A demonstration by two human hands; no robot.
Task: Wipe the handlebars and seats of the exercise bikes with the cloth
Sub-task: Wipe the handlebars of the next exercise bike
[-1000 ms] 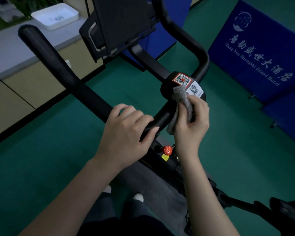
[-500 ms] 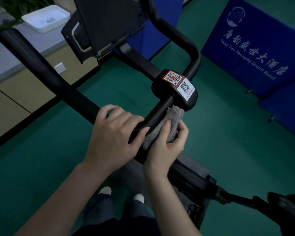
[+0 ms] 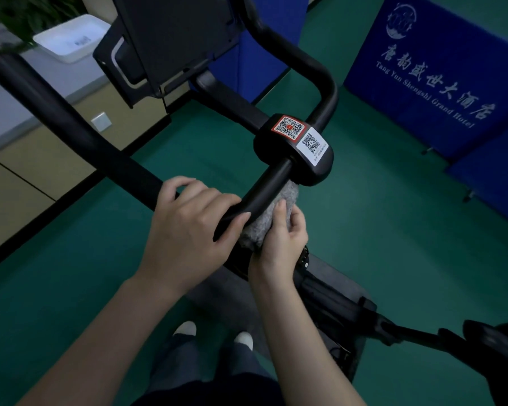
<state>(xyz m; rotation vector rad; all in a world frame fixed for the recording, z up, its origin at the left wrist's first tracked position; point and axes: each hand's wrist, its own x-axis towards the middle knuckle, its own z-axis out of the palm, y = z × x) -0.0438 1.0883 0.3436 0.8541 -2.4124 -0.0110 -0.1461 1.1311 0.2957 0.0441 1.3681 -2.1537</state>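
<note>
The grey cloth, now drawn down from the sticker clamp, is being pressed by the right hand against the handlebar, which is being gripped by the left hand.

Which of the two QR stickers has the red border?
The red-bordered QR sticker, farther from the hands on the handlebar clamp; the white QR sticker sits nearer them.

Blue banner reads "Tang Yun Shengshi Grand Hotel"

Cloth under handlebar, between hands; console behind
</note>
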